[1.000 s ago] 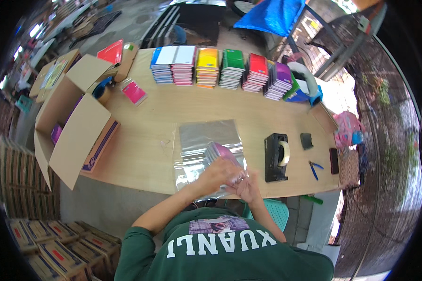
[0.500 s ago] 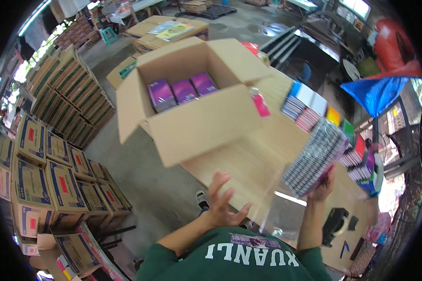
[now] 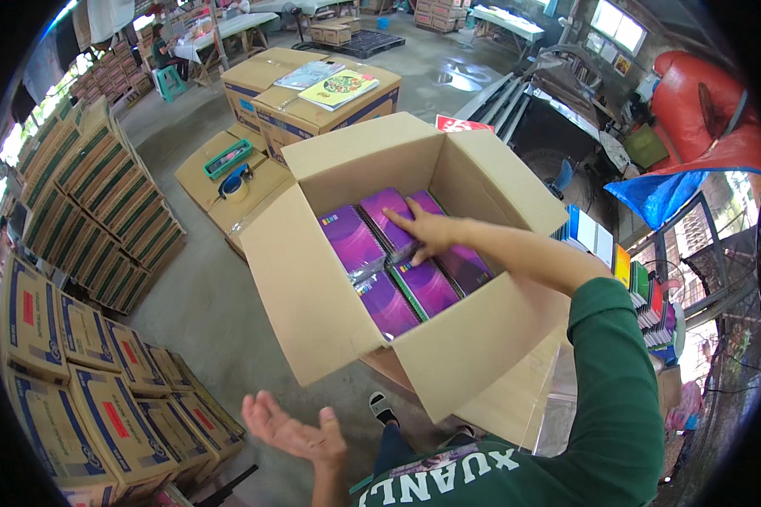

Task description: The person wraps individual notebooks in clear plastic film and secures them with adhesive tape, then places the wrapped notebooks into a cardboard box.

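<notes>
An open cardboard box stands in front of me with its flaps folded outward. Purple spiral-bound notebooks lie in it side by side, several of them partly under clear plastic wrap. My right hand reaches into the box from the right, fingers spread over the top of the middle notebooks and touching their covers. To the left of the box's near flap, my left hand hangs in the air, palm up, its fingers apart and holding nothing.
Stacked notebooks in several colours line the wooden table's right side. Behind the box are closed cartons with booklets on top. A tape dispenser and a green tray lie on a carton at left. Carton stacks fill the left.
My right hand has carried a wrapped notebook pack from the table's right side into the box, and its fingers now lie spread on the notebooks. My left hand has moved left. The view has shifted.
</notes>
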A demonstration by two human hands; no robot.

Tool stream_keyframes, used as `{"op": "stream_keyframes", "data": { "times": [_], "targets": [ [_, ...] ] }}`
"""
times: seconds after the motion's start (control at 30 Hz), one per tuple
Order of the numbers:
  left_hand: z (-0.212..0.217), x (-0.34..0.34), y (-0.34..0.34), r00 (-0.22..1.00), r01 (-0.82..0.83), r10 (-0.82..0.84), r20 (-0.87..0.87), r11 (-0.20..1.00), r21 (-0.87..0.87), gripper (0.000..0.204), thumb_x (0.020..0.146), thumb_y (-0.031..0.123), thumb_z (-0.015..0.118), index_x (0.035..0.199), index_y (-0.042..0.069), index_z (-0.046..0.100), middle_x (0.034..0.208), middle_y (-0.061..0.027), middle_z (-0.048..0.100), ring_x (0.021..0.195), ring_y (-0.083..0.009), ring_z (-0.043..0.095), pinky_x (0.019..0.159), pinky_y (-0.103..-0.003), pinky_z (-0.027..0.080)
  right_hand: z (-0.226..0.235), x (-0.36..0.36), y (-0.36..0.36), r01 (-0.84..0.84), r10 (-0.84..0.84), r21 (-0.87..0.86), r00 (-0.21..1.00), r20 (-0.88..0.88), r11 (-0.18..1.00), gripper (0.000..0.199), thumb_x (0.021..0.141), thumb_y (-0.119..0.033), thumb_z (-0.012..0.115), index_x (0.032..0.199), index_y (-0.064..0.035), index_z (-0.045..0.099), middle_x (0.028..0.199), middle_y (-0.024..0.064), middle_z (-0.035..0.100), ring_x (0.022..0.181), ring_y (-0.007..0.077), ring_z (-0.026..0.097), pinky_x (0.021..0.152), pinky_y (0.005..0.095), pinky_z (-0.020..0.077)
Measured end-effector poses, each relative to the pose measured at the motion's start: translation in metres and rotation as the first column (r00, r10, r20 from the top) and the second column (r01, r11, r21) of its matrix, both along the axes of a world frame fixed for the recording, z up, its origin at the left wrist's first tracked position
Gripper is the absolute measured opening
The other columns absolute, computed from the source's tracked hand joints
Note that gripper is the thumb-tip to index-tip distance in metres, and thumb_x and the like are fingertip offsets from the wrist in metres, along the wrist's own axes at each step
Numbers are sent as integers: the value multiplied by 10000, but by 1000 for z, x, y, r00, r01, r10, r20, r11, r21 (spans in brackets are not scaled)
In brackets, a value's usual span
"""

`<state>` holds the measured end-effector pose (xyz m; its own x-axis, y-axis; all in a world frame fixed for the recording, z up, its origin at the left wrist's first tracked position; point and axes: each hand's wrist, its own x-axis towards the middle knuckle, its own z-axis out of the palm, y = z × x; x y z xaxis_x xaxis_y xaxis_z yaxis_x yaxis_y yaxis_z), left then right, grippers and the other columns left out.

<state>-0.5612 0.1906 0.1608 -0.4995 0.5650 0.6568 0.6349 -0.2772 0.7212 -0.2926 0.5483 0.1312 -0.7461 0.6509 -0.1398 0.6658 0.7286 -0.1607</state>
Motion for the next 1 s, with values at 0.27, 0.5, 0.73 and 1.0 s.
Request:
{"op": "stream_keyframes", "data": {
  "times": [0.27,0.5,0.73,1.0],
  "targets": [
    [3,-21,-2,983,-14,6,184,999,41,858,805,322,698,1471,69,223,1478,-179,239,1347,-344,327,1133,-544,304,14,-59,-45,-42,-4,220,979,203,975,1322,676,-668,771,1552,11,52,1498,463,121,1271,695,318,983,691,408],
    [51,83,-8,371,751,-928,37,323,576,669,811,281,742,1364,49,444,1404,-168,457,1266,-315,476,1066,-550,391,28,-41,-29,173,-177,40,963,204,984,1160,787,-802,536,1552,-11,169,1435,402,369,1259,575,457,1030,584,429],
    [-21,271,-56,-4,904,-921,390,-170,-393,469,818,259,759,1213,40,632,1199,-183,622,1156,-346,583,988,-463,459,150,165,-293,384,140,339,461,-876,859,453,849,-274,733,1241,-74,625,1096,131,688,1042,316,651,898,434,507],
    [-173,433,-175,-238,390,-956,-171,67,-918,934,772,363,789,1536,205,276,1472,-148,373,1350,-387,381,1109,-662,235,-112,407,-689,885,-886,-66,463,9,462,923,755,-444,780,1532,-235,327,1551,154,330,1438,427,260,1080,632,306]
  ]
}}
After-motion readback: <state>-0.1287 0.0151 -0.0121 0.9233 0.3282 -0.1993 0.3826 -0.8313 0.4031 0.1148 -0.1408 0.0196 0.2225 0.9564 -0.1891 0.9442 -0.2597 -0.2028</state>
